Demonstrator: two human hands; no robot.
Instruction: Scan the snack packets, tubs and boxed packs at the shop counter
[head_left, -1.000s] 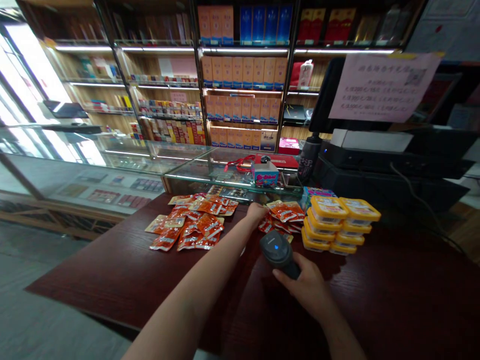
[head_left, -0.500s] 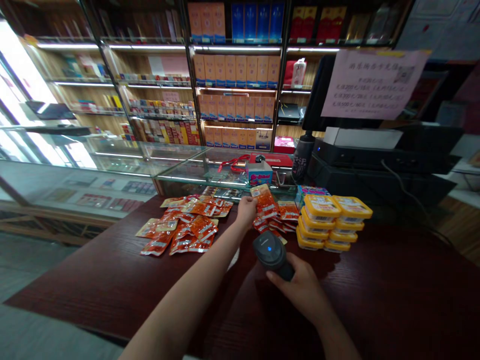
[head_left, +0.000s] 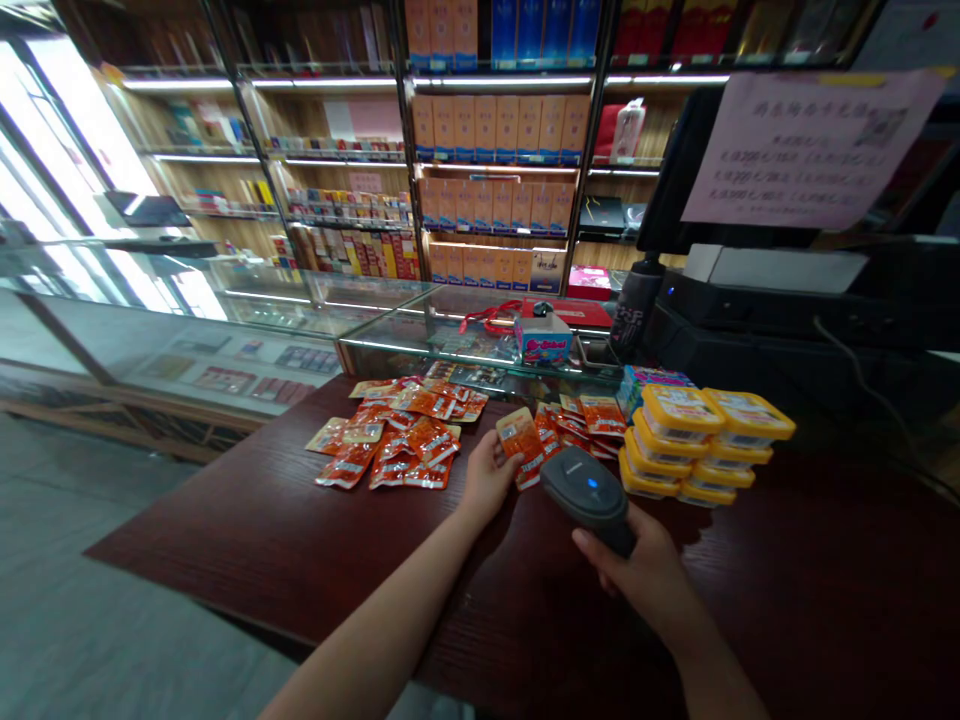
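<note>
Lit shelves (head_left: 499,165) stand at twelve o'clock, beyond a dark wooden table (head_left: 225,545). Near the table's middle, the left hand (head_left: 484,475) pinches one orange packet (head_left: 521,442) by its left edge, fingers nearly closed, seemingly so most of its face stays uncovered. At four o'clock from it, the right hand (head_left: 649,565) wraps the handle of a scanner (head_left: 581,490), leaving the scanner's head free. Loose packets (head_left: 397,435) spread at nine o'clock; yellow tubs (head_left: 679,412) at three stack neatly, probably because their flat lids support each other.
</note>
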